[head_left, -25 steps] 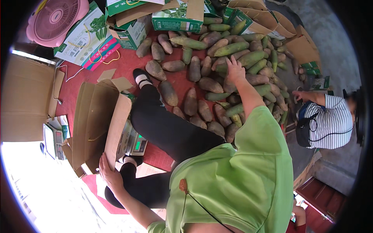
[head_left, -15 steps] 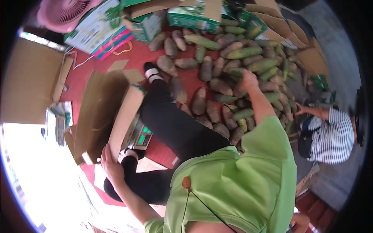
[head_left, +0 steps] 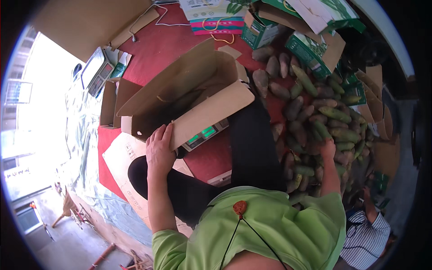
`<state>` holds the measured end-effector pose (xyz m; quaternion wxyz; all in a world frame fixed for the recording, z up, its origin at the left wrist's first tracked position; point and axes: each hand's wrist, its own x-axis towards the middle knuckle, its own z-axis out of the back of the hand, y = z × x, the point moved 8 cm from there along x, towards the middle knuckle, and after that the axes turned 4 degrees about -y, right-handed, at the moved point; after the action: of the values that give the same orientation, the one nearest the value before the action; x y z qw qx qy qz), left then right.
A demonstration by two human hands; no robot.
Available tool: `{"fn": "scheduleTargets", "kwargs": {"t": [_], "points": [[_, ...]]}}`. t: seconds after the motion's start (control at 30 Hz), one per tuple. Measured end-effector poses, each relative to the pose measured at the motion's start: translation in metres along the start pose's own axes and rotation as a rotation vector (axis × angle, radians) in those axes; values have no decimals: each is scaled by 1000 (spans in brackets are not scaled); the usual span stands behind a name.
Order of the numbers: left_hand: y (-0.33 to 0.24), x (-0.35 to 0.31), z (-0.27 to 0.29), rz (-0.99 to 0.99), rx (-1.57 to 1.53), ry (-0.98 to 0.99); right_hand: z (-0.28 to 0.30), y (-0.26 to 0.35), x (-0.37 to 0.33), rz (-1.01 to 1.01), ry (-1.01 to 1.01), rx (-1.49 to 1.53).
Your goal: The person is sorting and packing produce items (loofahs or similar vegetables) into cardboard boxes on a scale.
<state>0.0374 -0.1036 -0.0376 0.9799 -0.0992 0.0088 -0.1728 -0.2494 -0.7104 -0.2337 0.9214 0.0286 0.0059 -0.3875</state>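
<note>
My left hand (head_left: 160,146) is closed over the near corner of an open cardboard box (head_left: 211,110), its fingers over the flap. The box rests tilted on a digital scale (head_left: 204,135) with lit green displays. Out to the right, my right hand (head_left: 328,147) has its fingers around the end of a green radish-like vegetable (head_left: 321,129) on a large heap. The heap's vegetables (head_left: 295,108) are long and thick, some green, others brown and soil-covered. My fingertips there are partly hidden.
A second scale (head_left: 100,72) and a small carton (head_left: 110,103) stand at the left. Green printed boxes (head_left: 310,51) lie beyond the heap. Red sheeting (head_left: 171,45) covers the floor. A person in a striped shirt (head_left: 366,238) reaches toward the heap at lower right.
The view has turned, so the scene sits rotated. My left hand stays at the box's corner. My right hand stays at the heap, now at the end of a green vegetable.
</note>
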Motion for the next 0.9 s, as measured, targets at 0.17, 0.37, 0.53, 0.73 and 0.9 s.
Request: {"fn": "scheduleTargets", "kwargs": {"t": [0.17, 0.37, 0.53, 0.73, 0.9], "points": [[4, 0, 1, 6, -27, -3, 38, 47, 16, 84, 14, 22], [5, 0, -3, -5, -15, 3, 166, 169, 42, 252, -163, 368], [6, -2, -3, 0, -3, 5, 257, 291, 46, 477, -209, 761], [2, 2, 0, -34, -19, 0, 289, 422, 33, 776, -154, 743], [3, 0, -7, -22, -47, 31, 238, 517, 9, 942, -148, 556]]}}
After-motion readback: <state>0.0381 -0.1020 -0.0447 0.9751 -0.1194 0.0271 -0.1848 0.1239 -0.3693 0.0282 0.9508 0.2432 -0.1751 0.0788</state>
